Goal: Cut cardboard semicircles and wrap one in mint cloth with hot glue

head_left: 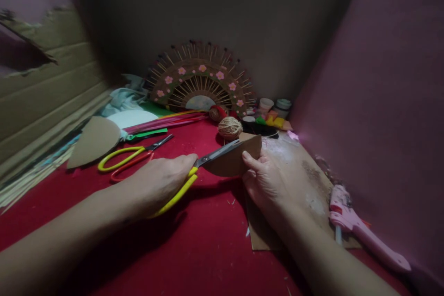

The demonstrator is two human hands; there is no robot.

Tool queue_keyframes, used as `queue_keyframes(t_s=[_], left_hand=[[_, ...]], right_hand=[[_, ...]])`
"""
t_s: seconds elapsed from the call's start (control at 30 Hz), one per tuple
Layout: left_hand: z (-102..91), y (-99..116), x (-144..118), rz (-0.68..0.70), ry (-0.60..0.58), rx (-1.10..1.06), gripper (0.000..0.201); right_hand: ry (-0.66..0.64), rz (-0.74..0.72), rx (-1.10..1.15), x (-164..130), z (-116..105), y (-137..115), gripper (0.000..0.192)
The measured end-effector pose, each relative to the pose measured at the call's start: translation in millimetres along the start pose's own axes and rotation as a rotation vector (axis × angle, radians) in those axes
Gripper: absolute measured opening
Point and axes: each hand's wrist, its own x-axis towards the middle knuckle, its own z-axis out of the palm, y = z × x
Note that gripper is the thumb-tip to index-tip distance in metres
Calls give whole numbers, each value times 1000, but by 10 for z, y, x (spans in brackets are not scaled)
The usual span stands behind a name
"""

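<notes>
Left hand (157, 182) clamps yellow scissors (208, 159), blades partway into cardboard piece (236, 159); right hand (263, 178) fingers pinch it; cut unfinished.

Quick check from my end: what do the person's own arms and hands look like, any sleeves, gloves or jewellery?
Both forearms are bare as far as the frame shows, with no sleeves in view. The left hand and right hand wear no gloves. No rings, watch or bracelets show, though the light is dim.

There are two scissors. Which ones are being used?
The yellow-handled scissors in the left hand, blades on the brown cardboard piece held by the right hand. The other scissors lie untouched on the red cloth.
</notes>
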Motion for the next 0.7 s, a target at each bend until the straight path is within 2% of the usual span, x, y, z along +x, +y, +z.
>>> queue_keyframes(t_s=[0.23, 0.7], left_hand=[[-38, 22, 22, -23, -84, 137, 32], [-131, 75, -18, -17, -104, 188, 32]], right_hand=[[-1, 24, 18, -21, -5, -6, 34], [11, 23, -43, -13, -15, 5, 37]])
